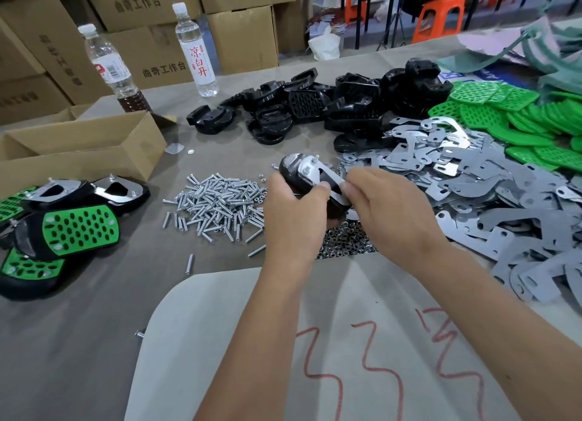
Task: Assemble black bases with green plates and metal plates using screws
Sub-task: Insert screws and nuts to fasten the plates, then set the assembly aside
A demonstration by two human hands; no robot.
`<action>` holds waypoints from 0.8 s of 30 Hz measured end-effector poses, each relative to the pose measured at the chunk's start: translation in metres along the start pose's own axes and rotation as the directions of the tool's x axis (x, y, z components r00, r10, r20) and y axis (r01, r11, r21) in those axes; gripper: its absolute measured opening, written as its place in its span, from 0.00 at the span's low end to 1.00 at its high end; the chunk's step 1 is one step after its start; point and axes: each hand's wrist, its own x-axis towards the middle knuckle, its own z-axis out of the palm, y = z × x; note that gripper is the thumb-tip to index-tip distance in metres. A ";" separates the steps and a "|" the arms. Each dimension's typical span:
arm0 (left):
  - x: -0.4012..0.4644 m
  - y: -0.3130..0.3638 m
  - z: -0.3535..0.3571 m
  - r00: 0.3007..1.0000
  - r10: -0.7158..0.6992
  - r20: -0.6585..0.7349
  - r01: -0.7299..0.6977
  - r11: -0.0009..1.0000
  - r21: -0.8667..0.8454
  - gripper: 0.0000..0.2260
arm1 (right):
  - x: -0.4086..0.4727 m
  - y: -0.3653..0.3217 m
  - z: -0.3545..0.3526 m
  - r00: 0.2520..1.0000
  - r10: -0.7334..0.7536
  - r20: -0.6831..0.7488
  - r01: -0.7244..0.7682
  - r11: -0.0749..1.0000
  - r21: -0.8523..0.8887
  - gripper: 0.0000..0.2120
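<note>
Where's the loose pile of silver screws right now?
In the head view, the pile of silver screws lies mid-table, just left of the left hand, right of the finished green-and-black assemblies.

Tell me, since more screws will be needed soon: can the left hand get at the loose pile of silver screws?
Probably yes. The pile of silver screws lies uncovered just beside the left hand, but that hand now grips the black base and must let go first.

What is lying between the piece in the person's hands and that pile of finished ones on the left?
The heap of loose screws lies on the table between the held base and the finished assemblies; above it, nothing visible blocks the way.
</note>
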 end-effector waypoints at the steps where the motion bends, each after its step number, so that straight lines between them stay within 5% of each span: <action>1: -0.001 0.000 0.002 1.000 0.010 -0.008 -0.010 1.000 0.023 0.15 | 0.000 0.000 0.002 0.999 0.044 -0.012 -0.043 0.999 0.008 0.16; 5: -0.001 0.002 0.006 0.998 0.050 -0.034 -0.045 0.991 0.128 0.17 | 0.000 0.001 0.003 0.992 0.123 -0.015 -0.123 0.992 0.035 0.17; 17: 0.002 -0.001 -0.003 0.997 0.024 -0.067 -0.017 0.994 0.111 0.17 | -0.001 -0.004 -0.011 0.964 -0.019 0.264 0.018 1.000 0.007 0.08; 24: -0.001 -0.001 0.001 0.994 0.079 -0.077 -0.070 0.991 0.117 0.16 | -0.005 -0.012 -0.007 0.995 0.010 0.095 -0.016 0.998 0.061 0.09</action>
